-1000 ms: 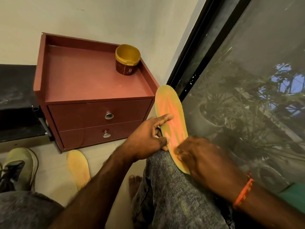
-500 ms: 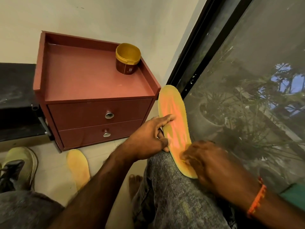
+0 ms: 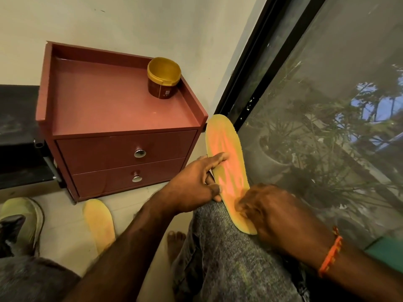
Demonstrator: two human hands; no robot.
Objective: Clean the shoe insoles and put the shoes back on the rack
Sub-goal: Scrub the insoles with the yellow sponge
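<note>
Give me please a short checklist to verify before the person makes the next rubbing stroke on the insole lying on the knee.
1. Orange-yellow foam insole is supported on the grey-trousered knee: ok.
2. Left hand steadies the insole, fingers on its face, thumb at its edge: ok.
3. Right hand is on the heel end: ok; whether it holds a cloth, cannot tell.
4. Second pale yellow insole lies on the floor, waiting: ok.
5. Olive green shoe is back on the rack: not ok, it stands on the floor.
6. Yellow-lidded brown jar stands upright on the red-brown two-drawer cabinet: ok.
</note>
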